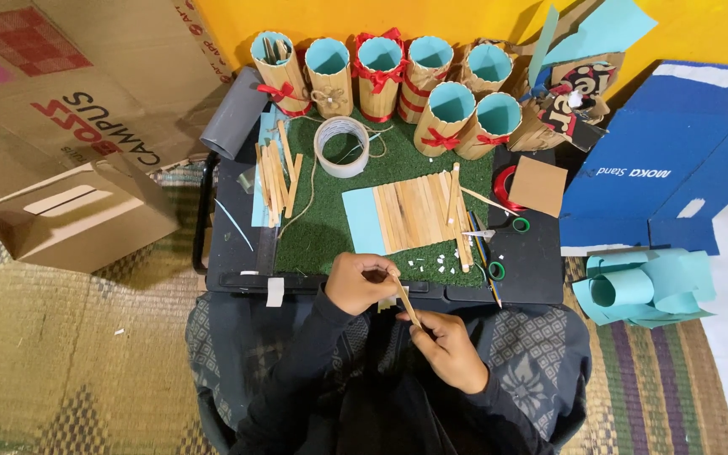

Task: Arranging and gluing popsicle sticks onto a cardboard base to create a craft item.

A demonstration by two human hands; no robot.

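Note:
Both hands meet over my lap, just below the table's front edge. My left hand [357,284] and my right hand [446,347] grip the two ends of one thin wooden stick [405,303], which runs diagonally between them. Just beyond the hands, on the green mat [322,223], lies a panel of wooden sticks [419,212] glued side by side onto light blue paper. One loose stick lies across that panel. White scraps dot the mat near the hands.
A bundle of loose sticks [277,175] and a tape roll [341,146] lie on the mat's left. Several stick-covered cylinders with red bows [431,105] line the back. Scissors [492,248], red tape [507,187], brown cardboard boxes [77,215], blue board [667,160], rolled blue paper [638,286].

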